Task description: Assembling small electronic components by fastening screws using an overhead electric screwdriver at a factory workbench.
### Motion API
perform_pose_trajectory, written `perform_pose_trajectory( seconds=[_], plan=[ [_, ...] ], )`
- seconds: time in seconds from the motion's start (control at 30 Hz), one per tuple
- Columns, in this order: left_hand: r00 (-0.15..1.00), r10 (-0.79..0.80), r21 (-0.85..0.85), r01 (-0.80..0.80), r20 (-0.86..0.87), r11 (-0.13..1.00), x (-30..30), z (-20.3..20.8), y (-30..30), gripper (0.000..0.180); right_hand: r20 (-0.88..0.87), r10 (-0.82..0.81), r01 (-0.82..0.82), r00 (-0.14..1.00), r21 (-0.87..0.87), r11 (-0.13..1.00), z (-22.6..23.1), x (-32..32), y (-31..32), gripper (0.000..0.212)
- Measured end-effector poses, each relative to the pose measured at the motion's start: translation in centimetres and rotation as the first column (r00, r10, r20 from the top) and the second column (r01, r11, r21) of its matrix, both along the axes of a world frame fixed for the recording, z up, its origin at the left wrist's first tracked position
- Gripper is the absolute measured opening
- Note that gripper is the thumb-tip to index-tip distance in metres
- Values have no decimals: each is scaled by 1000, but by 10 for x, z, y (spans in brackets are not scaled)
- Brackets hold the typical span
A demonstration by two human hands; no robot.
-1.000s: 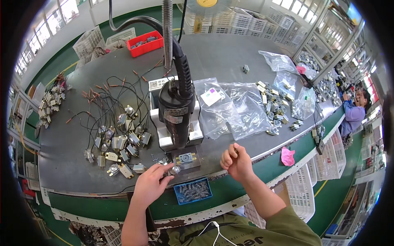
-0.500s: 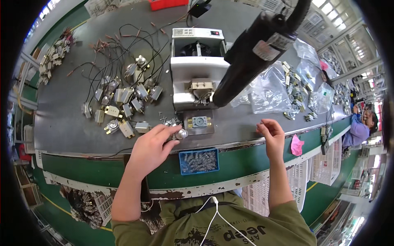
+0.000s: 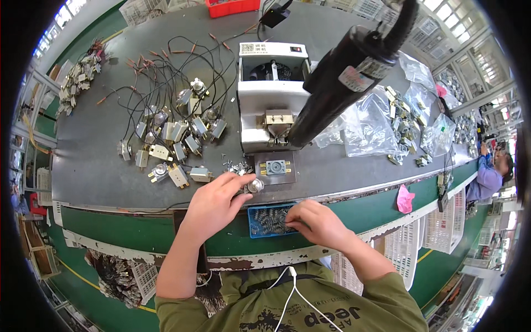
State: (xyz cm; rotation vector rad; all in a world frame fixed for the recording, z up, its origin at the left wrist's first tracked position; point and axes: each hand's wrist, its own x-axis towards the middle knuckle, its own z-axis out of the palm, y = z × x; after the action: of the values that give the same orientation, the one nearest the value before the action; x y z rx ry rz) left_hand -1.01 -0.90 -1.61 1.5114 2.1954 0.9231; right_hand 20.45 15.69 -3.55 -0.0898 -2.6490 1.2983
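Left hand point(image 3: 215, 200) first: thumb and forefinger in a narrow grip on a silver-domed part point(image 3: 255, 186), low over the table point(image 3: 326, 169). Looks like it's kept right beside the metal plate point(image 3: 290, 178) so the hand needn't travel.

Right hand point(image 3: 319, 222): down in the blue tray point(image 3: 264, 236), fingertips drawn close among the springs point(image 3: 266, 219). Can't tell if one is pinched; the fingers hide it. Tray sits at the near edge, in front of the plate, presumably for short reach; its walls keep the springs from rolling off.

Grey block point(image 3: 275, 167) with brass tabs lies flat on the plate, just beyond the tray, neither hand on it. Flat and face-up likely gives clear access from above. Loose small hardware point(image 3: 238, 167) is heaped left of the plate, near the left fingertips; too small to sort by type.

Behind the plate: white machine point(image 3: 251, 105), with a black cylindrical tool point(image 3: 332, 86) hanging at a slant in front of its right side. Probably hung to stay off the work surface.

Further out: wired assemblies point(image 3: 178, 133) bunched left, leads trailing away from the hands; clear plastic bags point(image 3: 368, 130) and a pile of parts point(image 3: 406, 124) right.
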Motion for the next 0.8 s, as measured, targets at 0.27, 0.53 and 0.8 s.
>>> perform_pose_trajectory(
  seconds=[0.27, 0.53, 0.8],
  plan=[
    [1000, 0, -14, 0, -1, 1000, 3, 5, 1, 35, -33, 34, -27, 999, 187, 982, 1, -8, -7, 27],
    [1000, -1, -19, 1, -17, 1000, 3, 7, -2, 36, -248, -453, 516, 857, 428, 742, 2, -24, 79, 24],
    [999, -13, 13, 13, -45, 1000, 3, 6, 3, 34, -194, -475, 489, 858, 590, 643, -39, -53, 143, 30]
  ],
)
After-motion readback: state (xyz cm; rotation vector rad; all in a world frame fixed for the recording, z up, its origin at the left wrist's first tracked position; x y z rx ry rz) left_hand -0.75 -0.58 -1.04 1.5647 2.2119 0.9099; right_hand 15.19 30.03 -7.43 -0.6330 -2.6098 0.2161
